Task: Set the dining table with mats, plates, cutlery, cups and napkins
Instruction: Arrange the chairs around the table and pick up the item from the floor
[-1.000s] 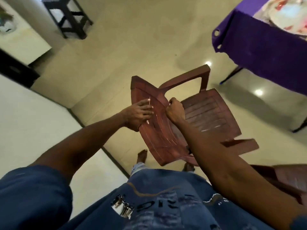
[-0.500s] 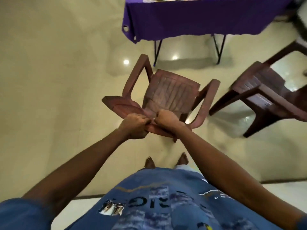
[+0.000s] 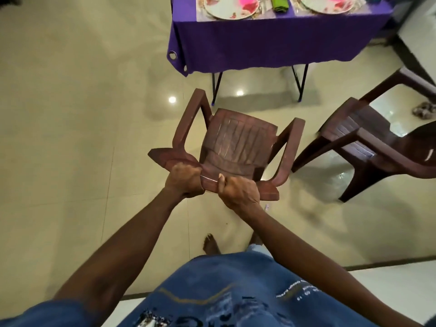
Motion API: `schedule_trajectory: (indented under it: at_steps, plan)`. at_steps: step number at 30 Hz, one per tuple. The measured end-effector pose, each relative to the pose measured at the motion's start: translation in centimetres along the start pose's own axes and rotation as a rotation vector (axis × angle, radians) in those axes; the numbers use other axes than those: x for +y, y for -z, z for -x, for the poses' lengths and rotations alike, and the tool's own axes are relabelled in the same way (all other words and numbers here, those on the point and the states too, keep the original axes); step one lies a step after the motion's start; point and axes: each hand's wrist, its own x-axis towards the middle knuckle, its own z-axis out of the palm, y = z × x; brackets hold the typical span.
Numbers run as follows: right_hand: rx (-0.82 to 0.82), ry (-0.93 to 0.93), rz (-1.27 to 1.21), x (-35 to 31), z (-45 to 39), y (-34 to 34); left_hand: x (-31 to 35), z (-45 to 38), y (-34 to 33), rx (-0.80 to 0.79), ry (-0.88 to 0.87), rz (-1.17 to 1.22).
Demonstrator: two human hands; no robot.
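Risk, as judged: the brown moulded plastic armchair (image 3: 238,147) is carried by its backrest top edge alone, so the seat and legs hang forward of the grip. A swing could be set up and the front legs driven into the purple cloth-covered desk (image 3: 271,41) at upper centre, or caught in the hanging cloth. A tug on that cloth would drag the settings off. The polished tile floor (image 3: 70,138) looks glossy and bare feet are seen at lower centre; a slip while loaded is possible. A second brown plastic armchair (image 3: 368,142) stands at right of frame, near the carried one; an armrest clash is likely if the turn is made wide.

Hands: the left hand (image 3: 182,179) is wrapped round the backrest rim at its left end, fingers curled under. The right hand (image 3: 238,193) is closed on the same rim just beside it, thumb up over the edge. Both are clamped on the chair, nothing else held. The two grips are close together, so little resistance to twisting is expected.

Task items: floral round plates (image 3: 227,8) on pale mats, a green folded napkin (image 3: 279,4) and pink items (unclear what) are seen on the desk at the top edge, well apart from both hands, beyond the chair. Cutlery cannot be made out.
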Motion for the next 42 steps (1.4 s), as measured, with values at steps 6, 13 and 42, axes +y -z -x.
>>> schedule_trajectory:
  at_steps: [6,13,42]
  plan:
    - [0.018,0.065,0.052,2.0,-1.3,0.6,1.4,-1.2,-0.8,0.067,0.028,0.0]
    - [-0.041,0.167,0.049,7.5,-4.5,2.4,5.7,-4.2,-1.6,0.045,0.175,-0.032]
    - [-0.134,0.493,0.295,22.7,-23.2,8.7,11.7,-23.7,1.3,0.024,0.333,0.02]
